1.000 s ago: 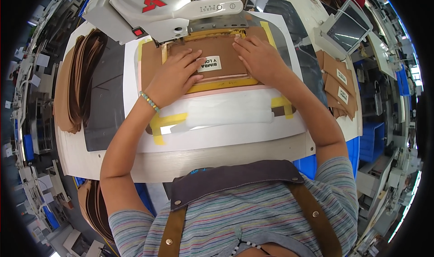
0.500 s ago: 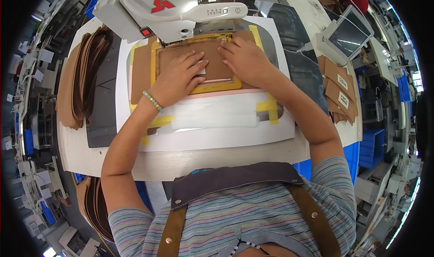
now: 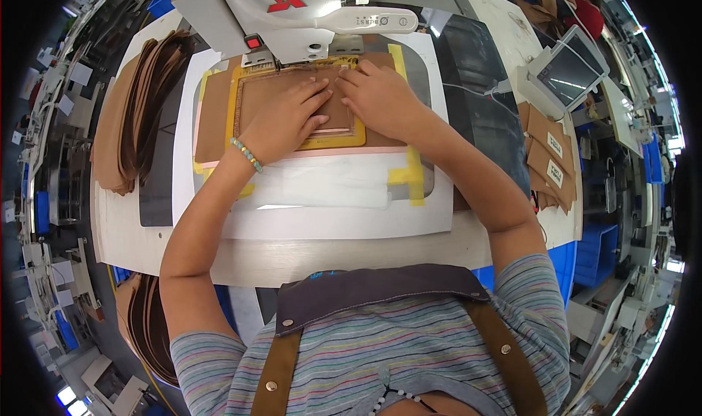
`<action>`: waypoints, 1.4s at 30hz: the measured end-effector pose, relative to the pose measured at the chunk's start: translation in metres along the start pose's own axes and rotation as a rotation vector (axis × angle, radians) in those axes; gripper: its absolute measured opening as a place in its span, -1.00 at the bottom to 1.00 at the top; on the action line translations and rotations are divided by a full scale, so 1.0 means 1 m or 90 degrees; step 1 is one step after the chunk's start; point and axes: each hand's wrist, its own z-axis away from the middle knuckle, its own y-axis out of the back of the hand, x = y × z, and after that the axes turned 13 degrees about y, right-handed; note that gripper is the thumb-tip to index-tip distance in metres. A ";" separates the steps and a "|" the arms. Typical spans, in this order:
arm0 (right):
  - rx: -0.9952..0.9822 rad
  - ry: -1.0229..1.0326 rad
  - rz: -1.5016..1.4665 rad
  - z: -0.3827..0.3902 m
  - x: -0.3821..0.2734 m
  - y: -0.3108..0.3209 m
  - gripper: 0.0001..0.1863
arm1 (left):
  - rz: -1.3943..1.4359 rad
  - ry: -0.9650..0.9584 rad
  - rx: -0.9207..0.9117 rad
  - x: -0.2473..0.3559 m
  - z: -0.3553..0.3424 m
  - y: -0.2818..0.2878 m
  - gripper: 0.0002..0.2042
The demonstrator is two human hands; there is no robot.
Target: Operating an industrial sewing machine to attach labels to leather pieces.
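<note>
The left hand (image 3: 284, 121) and right hand (image 3: 382, 103) lie flat, fingers slightly spread, and uneven pressure could skew the smooth brown panel (image 3: 265, 92) against the right edge of the yellow rectangular frame (image 3: 232, 110).

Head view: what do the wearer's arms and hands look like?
Left hand ungloved, with a beaded bracelet in green and yellow at its wrist. Right hand ungloved, no bracelet. Striped sleeves are short: grey-blue with thin multicoloured lines.
</note>
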 end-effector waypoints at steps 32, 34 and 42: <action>0.054 0.175 -0.226 0.004 -0.046 0.025 -0.62 | 0.074 -0.026 -0.057 -0.021 0.063 0.029 -0.55; 0.051 0.171 -0.209 0.005 -0.047 0.027 -0.62 | 0.069 -0.026 -0.053 -0.021 0.063 0.029 -0.55; 0.076 0.157 -0.243 0.005 -0.050 0.023 -0.60 | 0.024 -0.031 -0.045 -0.021 0.057 0.026 -0.48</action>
